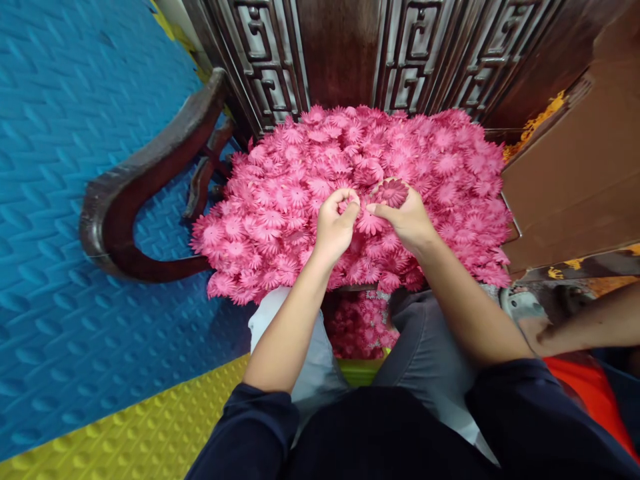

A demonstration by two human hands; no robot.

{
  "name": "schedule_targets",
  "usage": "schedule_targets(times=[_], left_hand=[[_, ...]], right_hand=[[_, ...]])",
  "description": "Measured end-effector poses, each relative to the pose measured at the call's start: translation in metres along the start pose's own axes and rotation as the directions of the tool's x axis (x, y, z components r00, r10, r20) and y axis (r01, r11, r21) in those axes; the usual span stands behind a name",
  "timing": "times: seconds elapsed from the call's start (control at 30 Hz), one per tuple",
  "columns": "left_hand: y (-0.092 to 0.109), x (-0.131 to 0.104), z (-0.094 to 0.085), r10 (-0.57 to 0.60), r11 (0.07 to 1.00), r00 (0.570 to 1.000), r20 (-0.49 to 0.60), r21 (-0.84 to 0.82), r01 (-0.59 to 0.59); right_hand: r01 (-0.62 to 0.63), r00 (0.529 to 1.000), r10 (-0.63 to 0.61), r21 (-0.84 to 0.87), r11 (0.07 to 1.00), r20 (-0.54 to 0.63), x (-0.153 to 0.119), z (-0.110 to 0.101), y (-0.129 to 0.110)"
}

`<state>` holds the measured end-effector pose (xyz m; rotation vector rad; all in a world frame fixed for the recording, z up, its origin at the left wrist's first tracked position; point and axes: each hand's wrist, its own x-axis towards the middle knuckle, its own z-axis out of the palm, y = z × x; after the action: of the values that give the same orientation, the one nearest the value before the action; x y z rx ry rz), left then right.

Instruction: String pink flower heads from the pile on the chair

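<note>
Here's the right hand [414, 217], fingers curled round a dark-pink, round, many-petalled artificial flower [393, 192], above the heap of bright-pink artificial flowers [270, 220]. The left hand [334, 225] sits just left of it, thumb and forefinger drawn together; whether they pinch anything, I can't tell. The round bloom shows no clear long axis.
</note>
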<state>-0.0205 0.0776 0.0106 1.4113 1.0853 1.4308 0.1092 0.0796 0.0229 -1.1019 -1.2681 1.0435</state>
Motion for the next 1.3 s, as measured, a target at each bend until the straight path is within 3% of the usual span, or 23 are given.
schedule_targets(times=[0.13, 0.33, 0.5, 0.63, 0.8, 1.1, 1.2, 1.3], left_hand=[[0.003, 0.0, -0.001, 0.034, 0.996, 0.999, -0.036, 0.079, -0.031], [0.005, -0.001, -0.006, 0.235, 0.947, 0.968, -0.085, 0.246, -0.208], [0.001, -0.003, -0.008, 0.332, 0.874, 0.943, -0.009, 0.38, -0.304], [0.003, -0.008, -0.008, 0.374, 0.786, 0.927, -0.035, 0.542, -0.297], [0.004, -0.012, -0.007, 0.416, 0.692, 0.907, -0.072, 0.671, -0.265], [-0.005, -0.012, -0.008, 0.51, 0.517, 0.859, 0.052, 0.779, -0.354], [-0.006, -0.011, -0.007, 0.458, 0.562, 0.888, 0.049, 0.758, -0.332], [-0.007, -0.01, -0.005, 0.368, 0.66, 0.929, -0.047, 0.716, -0.226]], right_hand=[[-0.036, 0.999, 0.037, 0.07, 0.997, -0.021, 0.001, 0.0, 0.006], [0.013, 0.999, -0.01, 0.04, 0.999, -0.052, 0.0, -0.001, 0.012], [0.098, 0.986, -0.089, 0.053, 0.994, -0.141, 0.003, -0.005, 0.02], [0.115, 0.986, -0.118, -0.024, 0.993, -0.117, 0.003, -0.007, 0.018], [0.091, 0.988, -0.09, 0.004, 0.996, -0.125, 0.0, -0.005, 0.015], [0.072, 0.973, -0.064, 0.027, 0.997, -0.222, 0.0, -0.003, 0.015], [0.038, 0.977, -0.018, 0.091, 0.995, -0.211, -0.005, 0.002, 0.008], [-0.008, 0.991, 0.03, 0.162, 0.987, -0.131, -0.014, 0.009, 0.002]])
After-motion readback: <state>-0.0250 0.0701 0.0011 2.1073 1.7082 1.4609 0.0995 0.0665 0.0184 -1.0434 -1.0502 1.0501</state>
